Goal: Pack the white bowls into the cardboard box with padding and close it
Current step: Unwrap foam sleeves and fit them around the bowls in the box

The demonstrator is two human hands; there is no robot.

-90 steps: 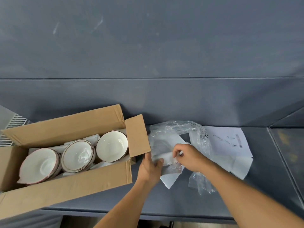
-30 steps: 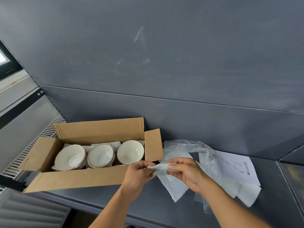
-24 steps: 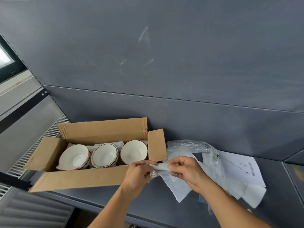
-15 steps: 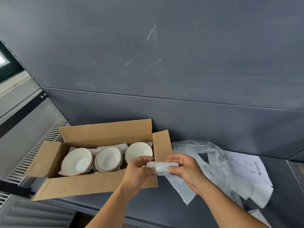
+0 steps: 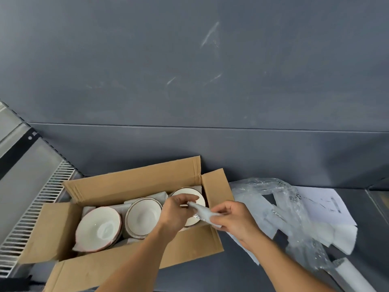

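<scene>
- Our left hand (image 5: 179, 211) pinches one end of the rolled padding (image 5: 202, 213) and our right hand (image 5: 233, 220) grips the other, fingers curled, just above the rightmost of three white bowls (image 5: 99, 226) in the open cardboard box (image 5: 134, 182).
- We should wedge it into a gap beside a rim — snug, not forced.
- The roll looks like soft white foam; the bowls are glossy, round and dark-rimmed; the flaps are plain brown card.
</scene>
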